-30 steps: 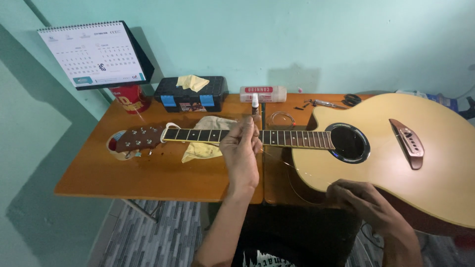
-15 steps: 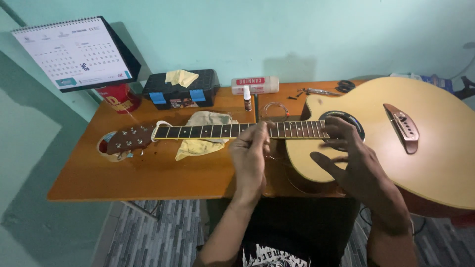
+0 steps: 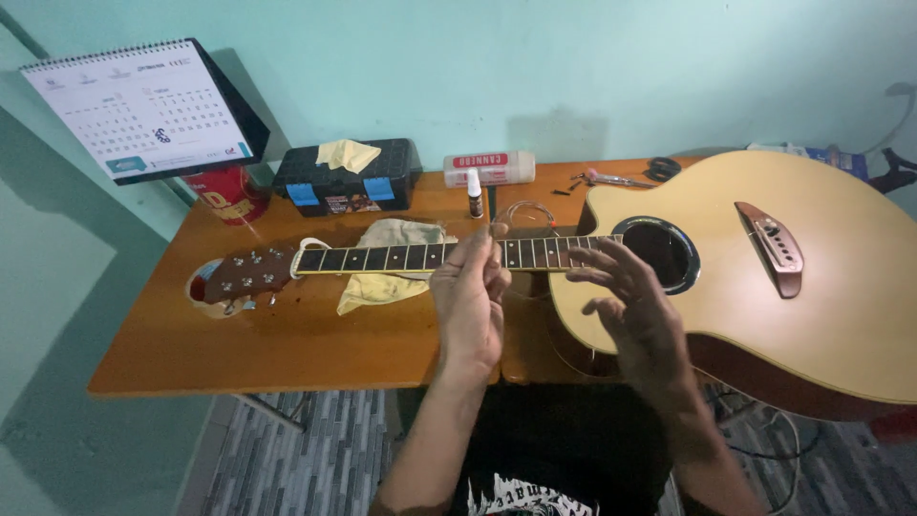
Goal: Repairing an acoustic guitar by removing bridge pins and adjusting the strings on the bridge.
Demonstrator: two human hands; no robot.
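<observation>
An acoustic guitar lies flat on the wooden table (image 3: 287, 349), its pale body (image 3: 812, 306) to the right and its dark headstock (image 3: 244, 275) to the left. The neck (image 3: 382, 258) rests on a yellowish cloth (image 3: 377, 291). My left hand (image 3: 468, 301) hovers over the neck's middle with thumb and fingertips pinched together; nothing shows in the pinch. My right hand (image 3: 635, 320) is raised over the body just below the sound hole (image 3: 664, 253), fingers spread and holding nothing.
At the back stand a desk calendar (image 3: 143, 110), a red cup (image 3: 224, 196), a black box (image 3: 349, 182), a small dropper bottle (image 3: 475, 194) and a white tube (image 3: 489, 167). Coiled wire (image 3: 530, 215) and scissors (image 3: 659, 169) lie near the guitar. A tape roll (image 3: 202, 298) props up the headstock.
My right hand rose from the guitar's lower edge to beside the sound hole and spread its fingers. My left hand stayed over the neck, fingers pinched.
</observation>
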